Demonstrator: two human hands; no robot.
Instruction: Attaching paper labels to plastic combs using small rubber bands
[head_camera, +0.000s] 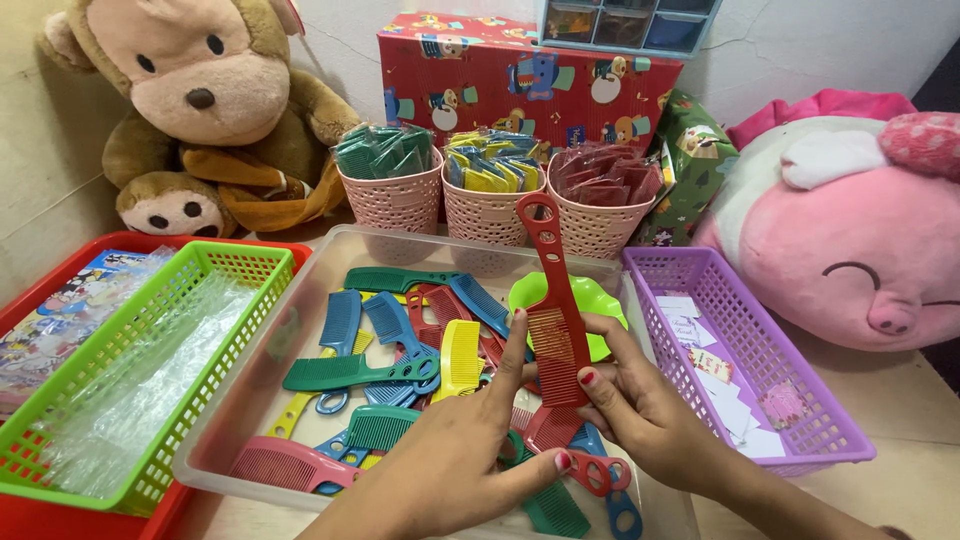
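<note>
Both hands are pinching a red comb (553, 310) upright over the clear tub (300, 300) of combs: left hand (455, 455) and right hand (640, 405) gripping its toothed end. Probably light, stiff, smooth plastic; the spine seems the safest hold.

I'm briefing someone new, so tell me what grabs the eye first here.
The red comb stands upright at centre, held between the left hand and right hand over a clear tub of coloured combs. A brown monkey toy sits at back left, and a pink pig toy lies at right.
</note>
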